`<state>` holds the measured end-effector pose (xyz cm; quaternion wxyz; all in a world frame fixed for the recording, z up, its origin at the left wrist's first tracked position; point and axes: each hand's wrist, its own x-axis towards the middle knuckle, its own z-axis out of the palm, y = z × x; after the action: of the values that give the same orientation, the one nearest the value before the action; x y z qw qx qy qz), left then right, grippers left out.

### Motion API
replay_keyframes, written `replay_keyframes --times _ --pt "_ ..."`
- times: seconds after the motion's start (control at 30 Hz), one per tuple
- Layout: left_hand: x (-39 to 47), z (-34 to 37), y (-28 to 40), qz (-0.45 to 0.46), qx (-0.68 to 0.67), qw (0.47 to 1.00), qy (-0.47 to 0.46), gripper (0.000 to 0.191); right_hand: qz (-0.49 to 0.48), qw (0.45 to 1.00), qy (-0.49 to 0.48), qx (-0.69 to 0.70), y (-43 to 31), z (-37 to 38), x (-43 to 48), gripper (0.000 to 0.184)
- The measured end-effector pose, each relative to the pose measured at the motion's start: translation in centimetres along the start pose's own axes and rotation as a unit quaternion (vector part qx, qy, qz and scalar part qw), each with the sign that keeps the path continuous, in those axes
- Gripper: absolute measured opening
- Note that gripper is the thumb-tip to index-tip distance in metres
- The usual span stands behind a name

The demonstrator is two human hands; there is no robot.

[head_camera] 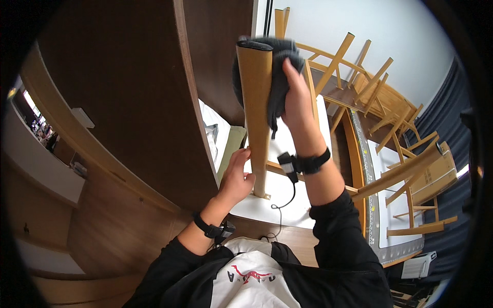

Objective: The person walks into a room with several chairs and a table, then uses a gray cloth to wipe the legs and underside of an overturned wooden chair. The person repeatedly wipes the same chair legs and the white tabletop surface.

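Observation:
A wooden furniture leg with a dark oval pad on its end stands up before me, its base on a white tabletop. My right hand presses a dark grey cloth against the right side of the leg near its top; part of the cloth shows behind the leg at left. Lower down, my left hand touches the leg's left side with its fingertips, its fingers partly curled. A second wooden leg slants up at the right, beyond my right forearm. Wooden rails join the legs low down.
Several upturned wooden stools or chairs stand at the back and right. A cardboard box leans near the dark curtain. A dark brown panel rises close on my left. A thin black cable hangs from my right wrist device.

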<state>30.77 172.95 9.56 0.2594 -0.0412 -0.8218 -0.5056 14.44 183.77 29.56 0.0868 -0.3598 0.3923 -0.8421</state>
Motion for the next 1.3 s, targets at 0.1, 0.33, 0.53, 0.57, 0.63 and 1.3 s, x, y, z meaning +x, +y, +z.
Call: replay_keyframes --times 0.1,0.33,0.53,0.57,0.63,1.3 --pt "0.1 0.1 -0.2 0.0 -0.008 1.0 0.011 0.068 0.035 0.998 0.052 -0.028 3.9 -2.4 -4.8 0.04" --pt "0.4 0.4 -0.2 -0.005 -0.009 1.0 0.027 0.066 0.0 0.981 0.119 -0.153 10.1 -4.7 -14.0 0.036" --pt "0.1 -0.1 2.6 0.007 -0.007 0.999 0.037 0.065 -0.047 0.984 0.109 -0.131 7.7 -2.8 -14.9 0.043" --pt "0.0 -0.4 3.1 0.024 -0.002 0.999 0.041 0.065 -0.036 0.984 0.106 -0.137 7.0 -2.8 -15.0 0.042" --pt "0.3 -0.8 3.8 0.086 -0.009 0.995 0.049 0.064 -0.019 0.985 0.089 -0.149 5.6 -3.1 -15.6 0.04" --pt "5.1 -1.9 9.4 0.094 -0.035 0.981 -0.166 0.023 0.228 0.967 0.104 -0.039 -3.6 -7.5 -20.6 0.041"
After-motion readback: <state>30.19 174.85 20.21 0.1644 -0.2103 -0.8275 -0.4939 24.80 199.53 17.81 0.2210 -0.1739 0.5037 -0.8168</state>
